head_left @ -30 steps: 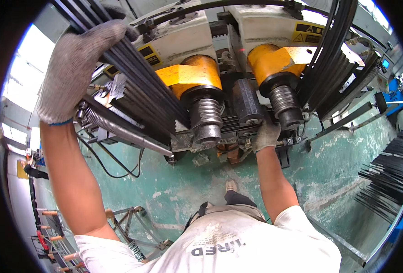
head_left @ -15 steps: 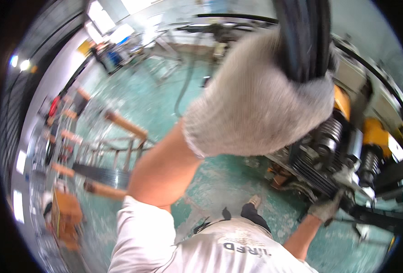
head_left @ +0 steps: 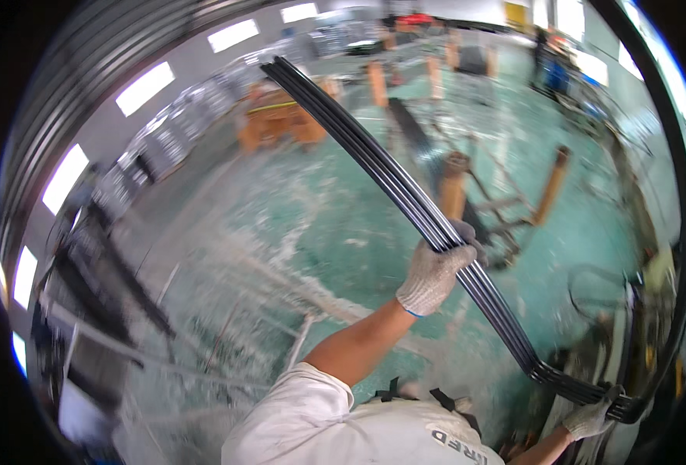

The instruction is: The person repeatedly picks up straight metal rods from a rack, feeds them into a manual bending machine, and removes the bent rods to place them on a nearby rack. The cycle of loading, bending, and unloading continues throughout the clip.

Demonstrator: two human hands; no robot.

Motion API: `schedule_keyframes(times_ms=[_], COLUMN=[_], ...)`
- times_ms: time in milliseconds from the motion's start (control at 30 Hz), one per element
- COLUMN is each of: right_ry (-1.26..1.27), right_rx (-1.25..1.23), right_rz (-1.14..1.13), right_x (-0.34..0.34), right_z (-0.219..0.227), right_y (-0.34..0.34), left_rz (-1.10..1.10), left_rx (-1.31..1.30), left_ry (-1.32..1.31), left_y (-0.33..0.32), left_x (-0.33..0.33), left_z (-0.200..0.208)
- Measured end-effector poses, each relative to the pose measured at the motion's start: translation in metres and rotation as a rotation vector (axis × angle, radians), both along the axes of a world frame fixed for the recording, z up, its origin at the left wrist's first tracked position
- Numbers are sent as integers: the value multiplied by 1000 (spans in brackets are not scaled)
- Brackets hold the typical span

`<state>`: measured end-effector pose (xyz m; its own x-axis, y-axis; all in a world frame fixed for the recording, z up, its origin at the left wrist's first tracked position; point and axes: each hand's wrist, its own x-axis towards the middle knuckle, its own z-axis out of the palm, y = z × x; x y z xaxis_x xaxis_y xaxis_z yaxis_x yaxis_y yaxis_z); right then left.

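Note:
A bundle of long black tubes slants across the view, from the upper middle down to the lower right, where it bends. My left hand, in a whitish knit glove, is closed around its middle. Near the bend, low on the right, my gloved right hand grips the same bundle, its fingers partly hidden. Beyond that hand a thick black length curves up along the right rim; whether it belongs to the bundle I cannot tell.
Beyond the bundle stands a metal rack with orange-brown posts. An orange box-like stand is at the far left of it. Wrapped silvery stacks line the wall. Dark long pieces lie at the left, and machinery fills the right edge.
My view has swung leftward, away from the machine with yellow parts. The left hand and the bundle now sit farther from the camera; both hands keep hold.

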<state>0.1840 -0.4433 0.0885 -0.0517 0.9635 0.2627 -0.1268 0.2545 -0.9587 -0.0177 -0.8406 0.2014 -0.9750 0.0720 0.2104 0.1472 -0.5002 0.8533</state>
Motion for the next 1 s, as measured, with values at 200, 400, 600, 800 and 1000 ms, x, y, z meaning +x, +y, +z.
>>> schedule_keyframes(times_ms=[200,400,600,800,1000], right_ry=[162,74,119,326,868], right_rx=[-105,86,591,1145,1400], right_rz=[646,1062,1233,1286,1364], right_x=[-161,-266,-294,-226,-83], right_z=[31,100,217,416,466], right_y=[-134,-351,-592,-873,-1036], left_rz=[602,1060,1246,1259,1322], left_rx=[57,179,300,564,708], left_ry=[-70,-20,69,224,315], left_y=[-184,-346,-529,-740,-863], left_x=[78,156,217,302,385], left_z=[-7,32,48,51,54])
